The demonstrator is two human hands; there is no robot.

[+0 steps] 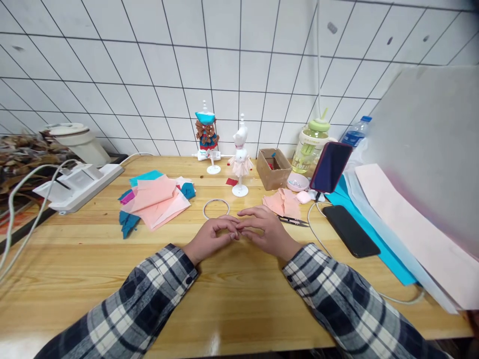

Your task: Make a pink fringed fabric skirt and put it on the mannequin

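Note:
My left hand [215, 237] and my right hand [266, 231] rest low over the wooden table, their fingertips meeting in the middle. The right fingers are loosely curved and apart. On the left, the fingers stretch toward the right hand, and I make out nothing held in either. Just beyond the left hand lies a thin pale ring [205, 207]. Behind the hands stands a small white dress form [240, 140] with a pale pink tulle skirt [240, 164]. Dark thread snips [295, 221] and peach fabric [283, 202] lie beside the right hand.
Left are peach and blue fabric pieces [159, 197] and a power strip [88, 187]. At the back stand a dressed form [207, 132], a cardboard box [273, 174] and a drink bottle [310, 144]. Right are a propped phone [331, 167], a black phone [352, 231] and coloured sheets [407, 219].

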